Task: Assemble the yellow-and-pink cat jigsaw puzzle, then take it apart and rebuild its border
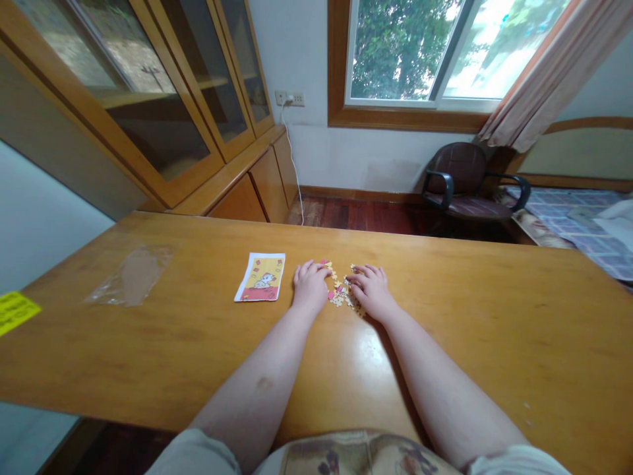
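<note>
A small heap of loose jigsaw puzzle pieces (339,294), yellow, white and pink, lies on the wooden table between my hands. Along the heap's left side rests my left hand (311,284), its fingers stretched forward and touching the pieces at the edge. My right hand (372,289) lies at the right side with fingers spread, partly covering some pieces. Neither hand grips anything that I can see. Just left of my left hand is a picture card (260,277) showing a white cartoon animal on yellow and red.
The wooden table (198,356) spans the view. A clear plastic bag (132,274) lies at its left, near a yellow label (17,312). Beyond the table stand a glass-doored cabinet (217,132), an office chair (462,178) and a bed (573,218) by the window.
</note>
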